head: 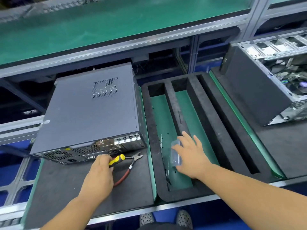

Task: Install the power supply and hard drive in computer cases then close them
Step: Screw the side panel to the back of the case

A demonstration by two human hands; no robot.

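Head view looks down, close over workbench [93, 183]

A workbench [207, 200] is carrying black mats; the closed computer case [89, 112] is lying on the left mat [66, 188] beside cutters [131, 166]; a foam tray [214, 130] is sitting centrally; an open case [265, 77] is resting rightward.

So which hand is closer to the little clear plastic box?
The right hand. Its spread fingers hover right over the clear plastic box in the foam tray. The left hand is off to the side, gripping the yellow screwdriver by the closed case.
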